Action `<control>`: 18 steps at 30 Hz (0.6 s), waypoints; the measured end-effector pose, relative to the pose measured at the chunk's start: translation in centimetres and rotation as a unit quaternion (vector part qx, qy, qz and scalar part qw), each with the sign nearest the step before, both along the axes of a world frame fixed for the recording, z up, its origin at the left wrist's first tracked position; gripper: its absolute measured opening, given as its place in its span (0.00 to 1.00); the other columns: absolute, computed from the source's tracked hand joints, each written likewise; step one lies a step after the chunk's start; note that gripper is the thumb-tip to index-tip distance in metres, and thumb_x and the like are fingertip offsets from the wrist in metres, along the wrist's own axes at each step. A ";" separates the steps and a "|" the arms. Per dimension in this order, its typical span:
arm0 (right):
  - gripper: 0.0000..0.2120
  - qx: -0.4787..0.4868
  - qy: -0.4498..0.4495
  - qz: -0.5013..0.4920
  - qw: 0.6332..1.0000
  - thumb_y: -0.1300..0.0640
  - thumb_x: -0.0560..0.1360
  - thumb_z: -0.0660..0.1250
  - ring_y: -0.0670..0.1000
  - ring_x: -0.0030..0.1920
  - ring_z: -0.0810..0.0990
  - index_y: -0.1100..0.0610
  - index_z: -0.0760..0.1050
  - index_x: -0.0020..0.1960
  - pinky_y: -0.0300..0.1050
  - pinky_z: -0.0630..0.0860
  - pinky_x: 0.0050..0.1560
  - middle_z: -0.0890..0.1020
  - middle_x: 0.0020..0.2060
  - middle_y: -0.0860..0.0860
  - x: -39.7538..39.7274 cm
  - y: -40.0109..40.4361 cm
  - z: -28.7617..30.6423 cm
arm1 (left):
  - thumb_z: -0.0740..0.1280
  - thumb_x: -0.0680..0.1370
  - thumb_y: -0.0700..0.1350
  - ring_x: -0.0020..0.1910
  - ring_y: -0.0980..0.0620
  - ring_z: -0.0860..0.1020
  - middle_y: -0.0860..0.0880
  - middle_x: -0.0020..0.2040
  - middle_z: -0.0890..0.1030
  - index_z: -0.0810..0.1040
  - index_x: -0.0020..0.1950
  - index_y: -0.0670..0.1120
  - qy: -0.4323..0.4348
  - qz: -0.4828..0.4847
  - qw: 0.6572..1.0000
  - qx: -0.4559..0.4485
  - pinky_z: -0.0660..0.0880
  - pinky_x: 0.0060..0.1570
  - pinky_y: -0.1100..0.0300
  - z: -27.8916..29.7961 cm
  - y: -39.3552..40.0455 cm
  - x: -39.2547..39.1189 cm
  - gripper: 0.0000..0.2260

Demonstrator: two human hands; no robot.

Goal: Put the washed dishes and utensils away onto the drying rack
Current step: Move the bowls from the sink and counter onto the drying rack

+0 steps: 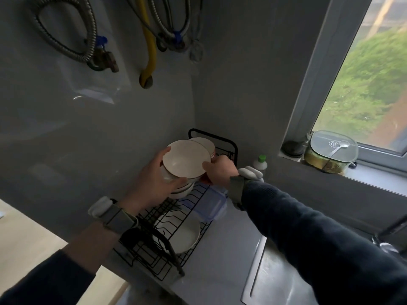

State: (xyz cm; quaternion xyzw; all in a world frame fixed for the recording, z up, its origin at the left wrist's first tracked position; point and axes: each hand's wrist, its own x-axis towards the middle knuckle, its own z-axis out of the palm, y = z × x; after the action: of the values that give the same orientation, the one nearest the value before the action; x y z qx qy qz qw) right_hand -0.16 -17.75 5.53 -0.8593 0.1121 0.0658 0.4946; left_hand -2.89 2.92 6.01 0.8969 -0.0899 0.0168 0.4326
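Observation:
A black wire drying rack (198, 195) stands in the counter's corner against the wall. Both hands hold a cream bowl (186, 158) above its far end, tipped so the inside faces me. My left hand (154, 183) grips the bowl's left and lower edge. My right hand (220, 170) pinches its right rim. Behind it stands another pale bowl (206, 142). More bowls (182, 191) sit stacked just below the held one. A white shallow bowl (182, 235) lies under the rack's near wires.
A clear plastic lidded box (212, 206) lies under the rack's right side. A green-capped bottle (260, 162) stands beyond it. The steel sink (275, 280) is at lower right. A lidded glass container (330, 151) rests on the windowsill. Hoses and valves hang on the wall above.

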 end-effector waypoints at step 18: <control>0.16 -0.068 0.031 0.049 0.996 0.56 0.78 0.63 0.53 0.46 0.78 0.63 0.78 0.62 0.42 0.75 0.47 0.83 0.56 0.60 2.5 4.4 -4.5 | 0.83 0.63 0.55 0.65 0.48 0.76 0.52 0.66 0.76 0.70 0.72 0.51 0.043 0.017 0.999 0.004 0.77 0.63 0.48 -4.7 2.9 2.3 0.41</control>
State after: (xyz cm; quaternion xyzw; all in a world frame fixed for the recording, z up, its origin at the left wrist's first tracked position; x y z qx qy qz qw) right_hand 2.34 -13.37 1.03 -0.8930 0.0899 0.1089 0.4274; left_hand -0.63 5.83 1.32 0.8999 -0.0564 -0.0147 0.4322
